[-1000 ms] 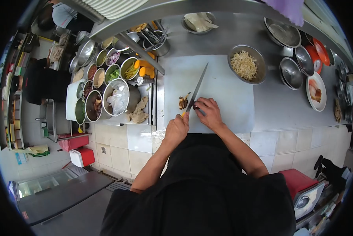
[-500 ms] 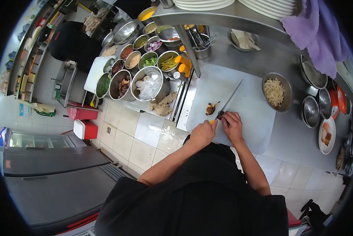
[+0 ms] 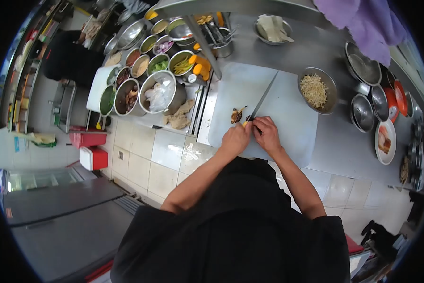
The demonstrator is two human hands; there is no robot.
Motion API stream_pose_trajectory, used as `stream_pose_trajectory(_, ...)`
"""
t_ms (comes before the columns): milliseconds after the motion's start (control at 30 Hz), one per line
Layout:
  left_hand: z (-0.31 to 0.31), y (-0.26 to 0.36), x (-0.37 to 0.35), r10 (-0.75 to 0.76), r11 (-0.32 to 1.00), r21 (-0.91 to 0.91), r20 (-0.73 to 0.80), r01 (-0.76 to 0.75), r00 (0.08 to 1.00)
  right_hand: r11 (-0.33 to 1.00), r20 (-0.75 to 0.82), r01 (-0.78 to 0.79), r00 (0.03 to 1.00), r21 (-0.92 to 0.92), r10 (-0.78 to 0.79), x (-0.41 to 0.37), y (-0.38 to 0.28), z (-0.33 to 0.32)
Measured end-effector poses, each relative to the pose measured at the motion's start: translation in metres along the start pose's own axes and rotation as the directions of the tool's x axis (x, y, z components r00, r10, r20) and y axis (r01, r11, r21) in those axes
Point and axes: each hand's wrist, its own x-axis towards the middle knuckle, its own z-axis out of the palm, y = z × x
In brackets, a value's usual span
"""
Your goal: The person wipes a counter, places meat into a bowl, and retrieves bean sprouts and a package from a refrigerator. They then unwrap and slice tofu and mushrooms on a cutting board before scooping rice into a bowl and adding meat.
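My left hand [image 3: 236, 140] is closed around the yellow handle of a kitchen knife [image 3: 264, 95], its long blade slanting up and to the right over the white cutting board [image 3: 289, 134]. Close beside it, my right hand [image 3: 267, 133] has its fingers curled in on a small dark piece of food [image 3: 249, 119] against the base of the blade. What kind of food this is, I cannot tell. Just left of the blade, brown-and-black cut slices [image 3: 238, 114] lie in a small heap on the board.
Right of the board stands a bowl of bean sprouts [image 3: 314, 91]; beyond it are metal bowls [image 3: 362, 113] and a white oval plate [image 3: 385, 142] with meat. Ingredient pots [image 3: 162, 92] crowd the left. A shelf post [image 3: 202, 45] rises behind. Another person [image 3: 70, 56] stands far left.
The whole view has shifted, so the board and bowls sit farther up and left in the picture. Both hands stay together at the knife, beside the slices.
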Motion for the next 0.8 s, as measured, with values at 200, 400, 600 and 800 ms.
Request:
stream_pose_trajectory(200, -0.011, 0.007, -0.025, -0.067, 0.998, -0.001, 0.101, 0.068, 0.993, 0.998, -0.008, 0.054, 0.999, 0.023, -0.054, -0.002, 0.007, -0.002)
stream_pose_trajectory(400, 0.015, 0.009, 0.013, -0.095, 0.994, -0.052, -0.01, 0.095, 0.995, 0.996, 0.024, 0.084, 0.996, 0.008, -0.084, 0.0, 0.009, 0.004)
stream_pose_trajectory(600, -0.002, 0.017, 0.01, -0.027, 0.98, -0.199, -0.089, 0.009, 0.996, 0.993, 0.058, -0.015, 0.998, -0.121, 0.022, -0.001, 0.003, -0.004)
stream_pose_trajectory(800, 0.013, 0.014, -0.019, 0.086, 0.926, -0.354, -0.144, -0.132, 0.986, 0.981, 0.119, 0.094, 0.99, -0.167, -0.075, -0.015, 0.03, -0.031)
